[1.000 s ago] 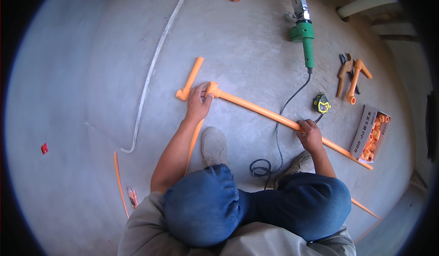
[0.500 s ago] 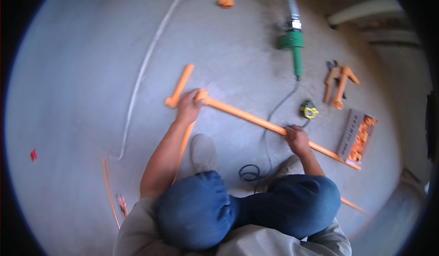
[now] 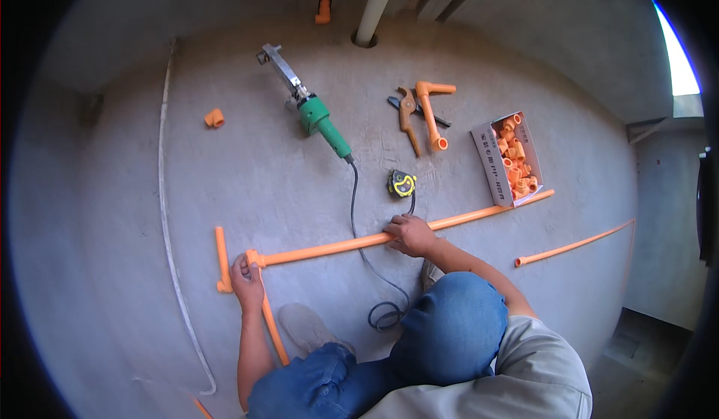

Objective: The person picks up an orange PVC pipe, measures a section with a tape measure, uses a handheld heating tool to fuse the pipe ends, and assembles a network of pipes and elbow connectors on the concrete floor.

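Observation:
A long orange plastic pipe (image 3: 329,250) lies across the floor in front of me, its right end beside a box. My right hand (image 3: 411,236) is closed round it near the middle. At its left end sits an orange pipe fitting (image 3: 255,259), which the fingers of my left hand (image 3: 247,280) grip from the near side. A thinner-looking orange pipe (image 3: 273,328) runs from under that hand toward my left knee. Just left of the hand, a short orange pipe with an elbow (image 3: 222,260) rests apart on the floor.
Beyond the pipe lie a green-handled pipe welding tool (image 3: 323,125) with its black cord (image 3: 355,209) passing the long pipe, a tape measure (image 3: 402,183), orange-handled pipe cutters (image 3: 408,119), a jointed orange pipe piece (image 3: 429,116), a loose fitting (image 3: 214,118) and a box of orange fittings (image 3: 490,166).
The view has turned, so the long pipe now slants up to the right and the tools appear further left. Both hands keep their hold on the fitting and pipe.

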